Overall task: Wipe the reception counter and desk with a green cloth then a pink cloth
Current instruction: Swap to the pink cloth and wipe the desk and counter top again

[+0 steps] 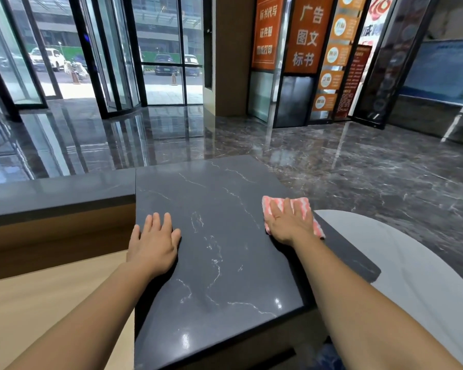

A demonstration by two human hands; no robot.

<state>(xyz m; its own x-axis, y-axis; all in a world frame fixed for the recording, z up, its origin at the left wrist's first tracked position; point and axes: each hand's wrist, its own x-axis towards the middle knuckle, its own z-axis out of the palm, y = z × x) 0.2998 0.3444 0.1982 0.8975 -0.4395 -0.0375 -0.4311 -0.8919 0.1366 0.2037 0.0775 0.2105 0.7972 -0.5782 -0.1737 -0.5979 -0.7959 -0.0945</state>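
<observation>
A dark marble reception counter [219, 236] with white veins fills the middle of the head view. Near its right edge lies a pink-and-white striped cloth [304, 206], folded flat. My right hand [288, 222] presses flat on this cloth, fingers straight and spread. My left hand [154, 243] rests flat on the counter's left edge, fingers straight, holding nothing. Below the counter on the left is the light wooden desk [38, 297]. No green cloth is in view.
A lower dark counter ledge [59, 193] runs left from the raised slab. A grey rounded surface [412, 276] sits beyond the counter's right edge. Glossy marble floor [358, 161], glass doors [112, 54] and orange signs [305, 36] lie beyond.
</observation>
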